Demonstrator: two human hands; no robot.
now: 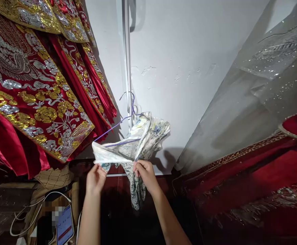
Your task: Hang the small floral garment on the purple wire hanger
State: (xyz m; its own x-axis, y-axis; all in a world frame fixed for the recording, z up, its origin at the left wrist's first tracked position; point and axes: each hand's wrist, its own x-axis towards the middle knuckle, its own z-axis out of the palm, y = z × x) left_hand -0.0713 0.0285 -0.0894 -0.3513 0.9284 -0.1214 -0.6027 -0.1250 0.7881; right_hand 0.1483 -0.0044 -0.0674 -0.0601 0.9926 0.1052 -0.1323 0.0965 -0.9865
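A pale, floral-patterned garment (pixel 154 132) hangs partly on a purple hanger (pixel 116 125) in front of the white wall. Its right side sits over the hanger's right shoulder, while much of the hanger's left arm shows bare. My left hand (pixel 96 177) pinches the white edge of the garment at its lower left. With fingers closed, my right hand (pixel 145 173) grips the edge near the garment's middle. The cloth edge is stretched between both hands. Below my right hand, a bunched, darker patterned part of the cloth dangles.
Red costumes with gold and silver sequins (pixel 46 114) hang at left. A lit phone (pixel 64 224) and a white cable (pixel 39 208) lie on a wooden surface at lower left. A sheer sparkly cloth (pixel 240 95) and red fabric (pixel 270 173) occupy the right. A metal pole (pixel 127 51) runs up the wall.
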